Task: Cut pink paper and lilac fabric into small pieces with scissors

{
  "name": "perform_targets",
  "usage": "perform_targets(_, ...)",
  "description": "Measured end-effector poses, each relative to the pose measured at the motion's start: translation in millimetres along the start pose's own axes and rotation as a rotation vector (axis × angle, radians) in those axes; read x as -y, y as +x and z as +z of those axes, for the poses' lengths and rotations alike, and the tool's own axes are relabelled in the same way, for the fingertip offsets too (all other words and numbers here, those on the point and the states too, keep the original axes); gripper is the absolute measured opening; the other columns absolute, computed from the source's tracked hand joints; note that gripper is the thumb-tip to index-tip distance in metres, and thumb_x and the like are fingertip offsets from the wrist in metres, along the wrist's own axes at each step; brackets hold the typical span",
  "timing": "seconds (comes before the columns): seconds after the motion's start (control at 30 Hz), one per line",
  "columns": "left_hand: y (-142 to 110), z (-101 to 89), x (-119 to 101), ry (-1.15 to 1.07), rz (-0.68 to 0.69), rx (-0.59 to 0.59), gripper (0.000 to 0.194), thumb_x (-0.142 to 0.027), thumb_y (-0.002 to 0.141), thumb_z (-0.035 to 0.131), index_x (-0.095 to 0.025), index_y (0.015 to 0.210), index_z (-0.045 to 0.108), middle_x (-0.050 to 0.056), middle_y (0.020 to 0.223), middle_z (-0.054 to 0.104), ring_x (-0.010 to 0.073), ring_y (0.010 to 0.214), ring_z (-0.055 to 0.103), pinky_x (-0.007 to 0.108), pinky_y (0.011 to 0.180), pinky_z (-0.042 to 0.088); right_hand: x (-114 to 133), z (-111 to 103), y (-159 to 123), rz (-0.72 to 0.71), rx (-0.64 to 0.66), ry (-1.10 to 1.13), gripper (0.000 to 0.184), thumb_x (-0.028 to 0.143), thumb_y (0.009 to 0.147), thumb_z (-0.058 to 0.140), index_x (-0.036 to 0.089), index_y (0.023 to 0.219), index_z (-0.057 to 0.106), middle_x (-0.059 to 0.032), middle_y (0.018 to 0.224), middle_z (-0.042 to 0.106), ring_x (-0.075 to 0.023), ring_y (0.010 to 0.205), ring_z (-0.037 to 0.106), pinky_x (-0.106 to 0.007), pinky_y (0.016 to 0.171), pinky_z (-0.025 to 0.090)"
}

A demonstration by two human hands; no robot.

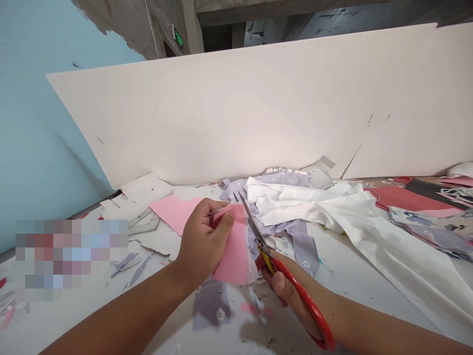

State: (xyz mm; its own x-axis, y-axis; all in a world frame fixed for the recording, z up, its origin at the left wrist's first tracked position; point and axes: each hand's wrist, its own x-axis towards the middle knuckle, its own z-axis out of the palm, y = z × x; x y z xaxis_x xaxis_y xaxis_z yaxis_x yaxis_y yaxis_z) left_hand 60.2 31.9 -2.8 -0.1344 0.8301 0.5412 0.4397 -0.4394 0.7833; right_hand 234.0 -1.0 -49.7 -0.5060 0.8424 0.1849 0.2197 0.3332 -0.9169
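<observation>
Hands (202, 240) (281, 286) pinching pink fabric (234, 251), gripping red scissors (252, 223)

Left hand (204, 236) bare, fingers (207, 217) slim, thumbnail (229, 218) trimmed short. Left forearm (111, 315) bare down to the lower frame edge. Right hand (281, 286) also bare, located right of the left hand. Right forearm (380, 320) likewise bare, running off the frame's lower right corner. Both wrists uncovered.
</observation>
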Motion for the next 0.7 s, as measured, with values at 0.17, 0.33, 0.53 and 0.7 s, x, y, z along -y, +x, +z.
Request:
perform_targets(0.17, -2.7, 2.7, -0.5, -0.002, 0.006, 0.013, 0.011, -0.031, 0.073, 0.052, -0.021, 0.072, 0.050, 0.001, 0.089, 0.061, 0.0162, 0.079, 0.056, 0.028, 0.066, 0.044, -3.8, 2.1, 2.2, 0.017, -0.012, -0.042, 0.044, 0.059, 0.081, 0.021, 0.019, 0.067, 0.033, 0.0035, 0.060, 0.033, -0.0091, 0.052, 0.031, -0.024, 0.049, 0.029)
perform_targets(0.33, -5.5, 5.3, -0.5, -0.036, 0.015, 0.027, 0.012, -0.031, 0.074, 0.052, -0.020, 0.071, 0.048, 0.003, 0.092, 0.060, 0.0169, 0.080, 0.056, 0.029, 0.069, 0.043, -2.2, 3.1, 1.5, 0.028, -0.039, -0.096, 0.045, 0.058, 0.082, 0.019, 0.019, 0.063, 0.031, 0.0038, 0.056, 0.034, -0.0092, 0.050, 0.031, -0.024, 0.047, 0.027)
perform_targets(0.53, -6.7, 5.7, -0.3, -0.033, 0.014, 0.025, 0.009, -0.029, 0.074, 0.052, -0.021, 0.072, 0.049, 0.002, 0.091, 0.060, 0.0163, 0.081, 0.056, 0.028, 0.068, 0.043, -1.7, 4.9, 2.4, 0.032, -0.043, -0.102, 0.046, 0.059, 0.082, 0.018, 0.019, 0.061, 0.031, 0.0041, 0.055, 0.034, -0.0090, 0.049, 0.030, -0.024, 0.048, 0.027)
perform_targets(0.7, -6.9, 6.3, -0.9, -0.057, 0.028, 0.039, 0.009, -0.029, 0.074, 0.051, -0.020, 0.071, 0.048, 0.002, 0.090, 0.060, 0.0158, 0.079, 0.056, 0.027, 0.065, 0.044, -2.9, 5.4, 1.9, 0.059, -0.045, -0.060, 0.047, 0.060, 0.081, 0.020, 0.019, 0.059, 0.031, 0.0042, 0.053, 0.033, -0.0086, 0.048, 0.030, -0.023, 0.045, 0.030)
